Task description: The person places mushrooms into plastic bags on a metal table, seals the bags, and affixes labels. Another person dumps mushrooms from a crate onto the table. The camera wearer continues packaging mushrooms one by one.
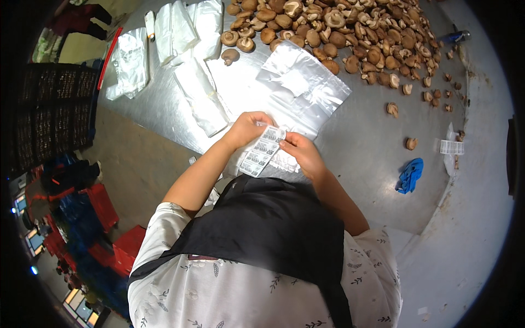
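Observation:
Between my hands hangs a strip of printed adhesive labels (pixel 260 151), its lower end reaching down to my apron. My left hand (pixel 249 129) grips the strip near its top, fingers curled round it. From the other side, my right hand (pixel 301 151) pinches the strip's upper right edge between thumb and fingers. Just beyond my hands, a clear plastic bag (pixel 303 84) lies flat on the metal table (pixel 352 151). Whether the bag's near end touches my fingers is hidden by glare and the hands.
A large heap of shiitake mushrooms (pixel 369 37) covers the far side. Stacks of plastic bags (pixel 176 30) lie at the far left. To the right are a crumpled blue glove (pixel 410 175) and stray mushrooms. Red crates (pixel 129 248) stand on the floor at left, beside dark stacked crates (pixel 53 110).

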`<state>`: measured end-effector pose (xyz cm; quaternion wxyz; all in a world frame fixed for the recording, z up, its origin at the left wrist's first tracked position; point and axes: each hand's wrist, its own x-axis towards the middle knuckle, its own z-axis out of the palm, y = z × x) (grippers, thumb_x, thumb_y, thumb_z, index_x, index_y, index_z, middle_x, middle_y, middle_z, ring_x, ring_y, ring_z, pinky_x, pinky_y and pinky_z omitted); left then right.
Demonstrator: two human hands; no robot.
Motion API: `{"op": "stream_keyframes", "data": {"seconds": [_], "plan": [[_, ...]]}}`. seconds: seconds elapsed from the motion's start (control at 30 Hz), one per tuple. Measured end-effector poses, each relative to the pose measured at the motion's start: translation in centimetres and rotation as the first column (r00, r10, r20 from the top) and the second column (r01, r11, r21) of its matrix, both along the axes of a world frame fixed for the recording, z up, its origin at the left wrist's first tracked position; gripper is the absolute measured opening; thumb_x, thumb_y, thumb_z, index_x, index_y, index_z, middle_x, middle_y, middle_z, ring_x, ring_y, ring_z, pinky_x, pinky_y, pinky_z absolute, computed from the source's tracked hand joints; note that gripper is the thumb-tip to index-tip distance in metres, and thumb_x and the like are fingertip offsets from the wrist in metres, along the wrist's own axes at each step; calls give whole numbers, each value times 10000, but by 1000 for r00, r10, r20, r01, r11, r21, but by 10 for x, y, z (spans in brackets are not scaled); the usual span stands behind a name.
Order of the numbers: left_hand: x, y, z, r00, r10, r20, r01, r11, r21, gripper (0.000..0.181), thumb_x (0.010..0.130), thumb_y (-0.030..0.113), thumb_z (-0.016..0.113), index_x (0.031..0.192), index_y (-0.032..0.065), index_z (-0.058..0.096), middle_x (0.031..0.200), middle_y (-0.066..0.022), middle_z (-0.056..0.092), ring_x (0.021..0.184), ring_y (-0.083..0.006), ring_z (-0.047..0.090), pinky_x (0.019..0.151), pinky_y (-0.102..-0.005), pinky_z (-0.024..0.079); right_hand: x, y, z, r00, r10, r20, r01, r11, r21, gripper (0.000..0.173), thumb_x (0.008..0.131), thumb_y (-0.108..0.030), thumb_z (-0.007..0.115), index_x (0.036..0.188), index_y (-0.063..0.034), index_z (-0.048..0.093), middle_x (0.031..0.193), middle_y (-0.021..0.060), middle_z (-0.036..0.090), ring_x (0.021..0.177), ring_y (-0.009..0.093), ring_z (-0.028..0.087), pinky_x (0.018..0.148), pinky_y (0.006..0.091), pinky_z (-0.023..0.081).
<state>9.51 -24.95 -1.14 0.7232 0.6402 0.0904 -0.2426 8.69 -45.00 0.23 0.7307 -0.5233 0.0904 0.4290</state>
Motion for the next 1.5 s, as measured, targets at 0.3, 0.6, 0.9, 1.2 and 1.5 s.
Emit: {"op": "stream_keyframes", "data": {"seconds": [0.3,0.6,0.9,1.2,1.5], "plan": [[4,-2,3,995,59,-75,-43,979,199,81,804,9,561,779,14,637,776,-20,644,665,-67,554,598,-217,451,-9,0,-28,986,-24,164,52,984,-171,172,837,-23,610,991,49,579,917,79,642,815,109,587,753,243,472],[-5,17,-23,997,-43,-63,75,680,730,188,766,191,638,709,11,640,587,-118,581,537,-200,534,544,-296,437,-16,-4,-16,838,252,485,-16,898,-439,202,763,3,653,953,-24,590,845,80,595,745,170,589,685,273,486],[-74,66,19,993,18,-116,22,942,335,74,753,40,625,827,41,630,724,-40,620,613,-153,551,621,-289,457,-14,-7,-30,231,690,686,177,663,-727,92,745,-125,645,828,-90,623,709,92,529,681,277,553,605,349,457],[-30,40,27,985,97,-143,-51,955,294,92,784,35,606,874,18,613,771,-23,622,637,-76,537,582,-218,443,115,-54,-4,177,177,968,824,512,-244,110,758,-7,566,822,-67,632,736,81,581,702,212,571,643,311,462],[10,9,-18,999,26,-38,9,696,718,228,793,209,582,838,3,670,747,-188,635,683,-283,621,657,-350,476,-11,4,-14,248,507,826,216,802,-557,137,713,-71,665,790,-78,552,778,78,525,742,288,531,643,367,459]]}}
